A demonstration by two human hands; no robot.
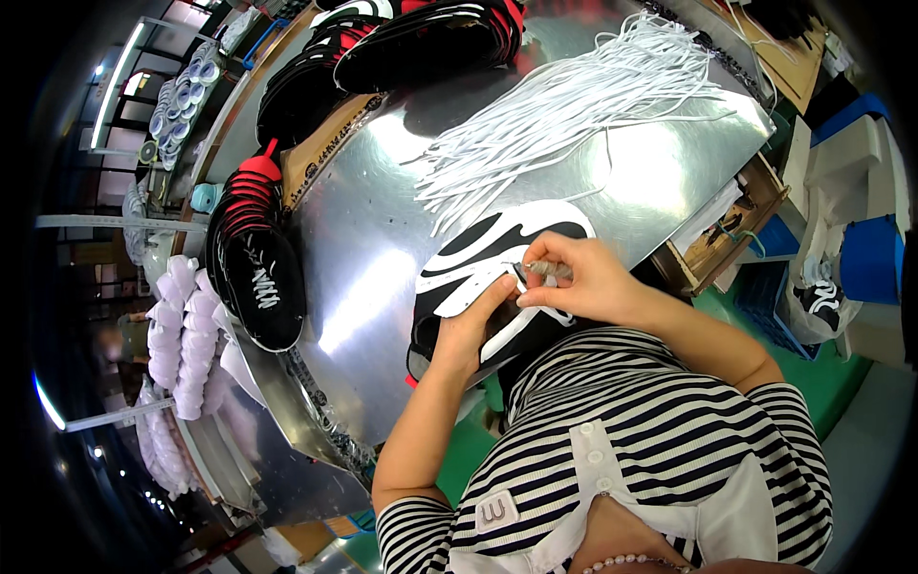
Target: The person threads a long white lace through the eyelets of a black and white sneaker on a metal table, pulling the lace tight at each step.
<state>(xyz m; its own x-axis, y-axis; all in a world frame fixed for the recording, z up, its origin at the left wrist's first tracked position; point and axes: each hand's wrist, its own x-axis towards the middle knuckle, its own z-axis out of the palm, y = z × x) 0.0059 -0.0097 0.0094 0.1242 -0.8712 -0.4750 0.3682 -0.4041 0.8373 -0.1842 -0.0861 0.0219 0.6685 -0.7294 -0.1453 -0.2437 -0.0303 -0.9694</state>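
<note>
Head view: at the shiny metal surface's [382, 249] near edge, the left hand [469, 330] clamps a black-and-white shoe upper [478, 258] while the right hand [579, 282] pinches a white lace [547, 270] at an eyelet, lacing barely begun, with the loose white lace bundle [574, 105] unused at the far edge.

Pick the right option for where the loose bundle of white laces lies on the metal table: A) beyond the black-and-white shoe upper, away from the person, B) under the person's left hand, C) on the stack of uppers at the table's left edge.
A: the white laces are spread on the metal table past the black-and-white shoe upper, clear of both hands.
</note>
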